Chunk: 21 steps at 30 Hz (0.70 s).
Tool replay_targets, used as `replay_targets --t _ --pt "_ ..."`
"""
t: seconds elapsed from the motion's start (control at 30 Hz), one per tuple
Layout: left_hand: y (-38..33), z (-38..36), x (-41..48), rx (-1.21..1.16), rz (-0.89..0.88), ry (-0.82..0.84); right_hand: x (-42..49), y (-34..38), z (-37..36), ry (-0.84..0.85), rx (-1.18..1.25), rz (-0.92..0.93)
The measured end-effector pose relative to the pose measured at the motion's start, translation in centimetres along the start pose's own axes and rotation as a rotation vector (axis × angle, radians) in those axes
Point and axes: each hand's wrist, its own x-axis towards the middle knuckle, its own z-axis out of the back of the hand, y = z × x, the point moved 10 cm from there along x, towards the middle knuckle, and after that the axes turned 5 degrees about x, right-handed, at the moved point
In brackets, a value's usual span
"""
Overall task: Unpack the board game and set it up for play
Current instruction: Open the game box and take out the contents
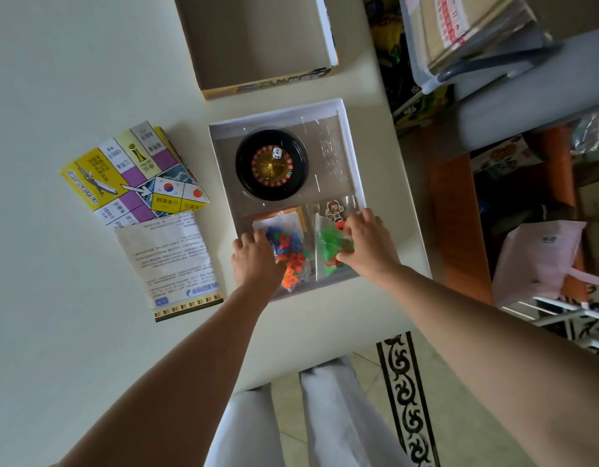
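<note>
- A folded yellow-and-purple paper game board point(133, 170) lies on the pale table point(72, 62), out of its box but not yet opened. Its squares read "1800", "1500", "韩国首尔" and "日本".
- The printed white instruction sheet point(170, 261) just below it is also out; its text is too small to read.
- The left hand point(254, 261) curls its fingers onto a clear bag of mixed-colour plastic pieces point(291, 257) inside the white box tray point(348, 129).
- The black roulette wheel point(273, 163), with a white die point(277, 153) on it, sits unpacked in the tray.
- The right hand point(365, 244) grips a clear bag of green plastic pieces point(332, 244), also in the tray. Unpacking looks about half done.
</note>
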Motion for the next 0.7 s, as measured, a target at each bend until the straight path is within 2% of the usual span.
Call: replay_targets --t 0.1,0.2,0.3,0.4,0.47,0.57,0.7 --pt "-0.1 -0.5 0.8 -0.023 0.020 0.004 0.1 -0.5 0.0 -0.006 0.065 0.004" --pt "-0.4 -0.4 1.1 -0.061 -0.009 -0.025 0.5 -1.1 -0.7 0.081 0.066 -0.018" --pt "-0.2 -0.9 0.8 -0.271 -0.012 0.010 0.8 -1.6 -1.1 0.122 0.122 -0.021" --pt "0.8 -1.5 0.2 -0.594 0.053 0.085 0.7 -2.0 -0.5 0.115 0.303 -0.031" --pt "2.0 -1.3 -0.4 -0.772 0.115 0.073 0.5 -2.2 0.4 0.078 0.466 -0.065" --pt "4.0 -0.4 -1.5 -0.866 0.150 0.007 -0.3 -2.0 1.2 0.065 0.713 -0.156" --pt "6.8 -0.2 -3.4 -1.004 0.135 0.010 -2.2 2.6 0.8 0.229 1.027 -0.135"
